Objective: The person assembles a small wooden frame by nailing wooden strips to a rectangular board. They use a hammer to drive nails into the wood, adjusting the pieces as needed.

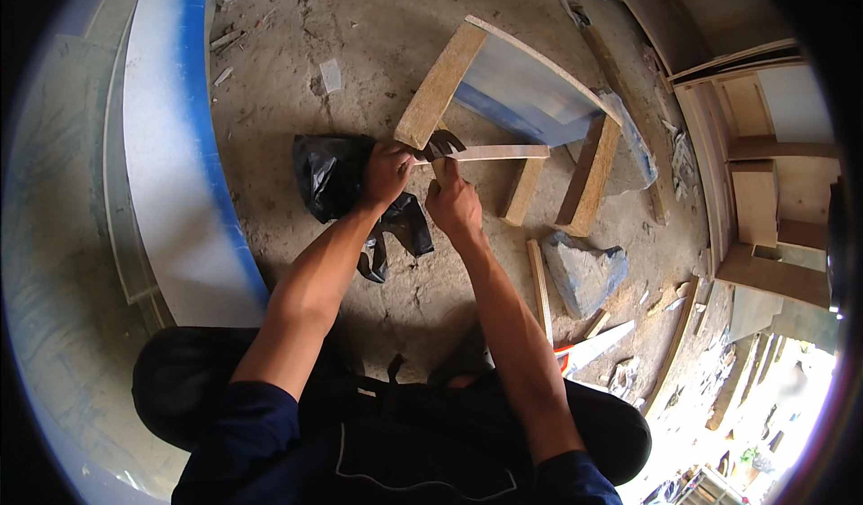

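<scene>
In my right hand is a claw hammer, gripped on its handle close under the dark metal head. My left hand is closed just left of the hammer head, at the left end of a thin wooden strip. What its fingers pinch is too small to make out. Both hands are at the near corner of a wooden frame, made of thick boards with a greyish-blue sheet across it. A short wood block stands under the strip. Beside my left hand lies a black plastic bag.
A grey stone block lies at right, near a handsaw with an orange-red handle. A long white panel with a blue edge runs along the left. Wooden cabinet frames stand at far right. Scraps litter the dirt floor.
</scene>
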### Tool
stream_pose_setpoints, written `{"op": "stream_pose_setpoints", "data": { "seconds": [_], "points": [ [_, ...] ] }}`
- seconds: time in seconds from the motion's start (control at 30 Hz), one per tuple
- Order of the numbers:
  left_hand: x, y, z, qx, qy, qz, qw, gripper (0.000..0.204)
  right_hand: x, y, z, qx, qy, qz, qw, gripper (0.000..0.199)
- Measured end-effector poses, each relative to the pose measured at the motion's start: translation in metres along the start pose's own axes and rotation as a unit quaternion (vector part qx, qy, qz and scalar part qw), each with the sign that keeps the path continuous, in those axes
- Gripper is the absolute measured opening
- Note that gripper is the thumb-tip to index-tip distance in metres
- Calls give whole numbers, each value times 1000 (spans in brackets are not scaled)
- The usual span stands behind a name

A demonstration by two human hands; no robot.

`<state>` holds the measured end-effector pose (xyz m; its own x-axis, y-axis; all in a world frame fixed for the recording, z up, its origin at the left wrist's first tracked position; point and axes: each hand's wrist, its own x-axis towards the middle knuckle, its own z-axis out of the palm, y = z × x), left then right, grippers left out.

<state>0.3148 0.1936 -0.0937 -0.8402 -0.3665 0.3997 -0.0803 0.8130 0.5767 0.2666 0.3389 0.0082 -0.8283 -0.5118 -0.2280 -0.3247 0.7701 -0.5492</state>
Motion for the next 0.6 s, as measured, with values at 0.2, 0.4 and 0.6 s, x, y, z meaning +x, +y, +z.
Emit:
{"op": "stream_pose_setpoints", "data": {
  "seconds": [0.2,0.4,0.6],
  "points": [
    [6,-4,-22,-110,-90,-51,989,21,-8,-7,-10,-25,-21,1,999,37],
    [5,-15,-21,-31,-133,-53,989,29,3,3,0,-19,3,-17,1000,30],
    [14,-1,-30,13,-220,-92,971,30,7,6,-3,81,37,-10,996,29]
  ]
}}
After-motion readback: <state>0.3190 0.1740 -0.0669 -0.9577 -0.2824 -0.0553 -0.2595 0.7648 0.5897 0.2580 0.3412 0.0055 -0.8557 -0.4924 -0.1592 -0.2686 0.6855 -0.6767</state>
